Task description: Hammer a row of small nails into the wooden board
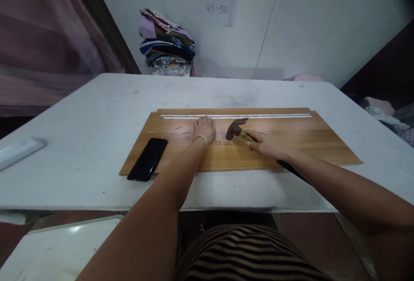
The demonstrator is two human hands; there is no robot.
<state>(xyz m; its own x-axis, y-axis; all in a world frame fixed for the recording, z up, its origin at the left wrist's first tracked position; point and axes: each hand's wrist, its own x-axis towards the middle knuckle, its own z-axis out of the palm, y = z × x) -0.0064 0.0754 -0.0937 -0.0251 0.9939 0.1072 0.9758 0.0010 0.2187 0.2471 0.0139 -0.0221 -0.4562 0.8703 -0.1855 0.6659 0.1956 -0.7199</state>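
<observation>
My right hand (265, 143) grips a claw hammer (235, 130) by its handle, the head held low over the wooden board (323, 143). On the board rests my left hand (205, 128), its fingers curled down; whatever they hold, if anything, is hidden. Several loose nails (187, 133) lie left of that hand. A row of small dark nail heads or marks (223, 142) runs between the left hand and the hammer, too small to make out clearly. Two white strips (258, 116) with fine markings, like rulers or tape, stretch along the board's far side.
A black phone (147, 159) lies across the board's left front corner. The board sits on a white table (80, 121), with a white roll-like object (19, 151) at its left edge. Folded clothes (167, 45) are stacked by the wall behind.
</observation>
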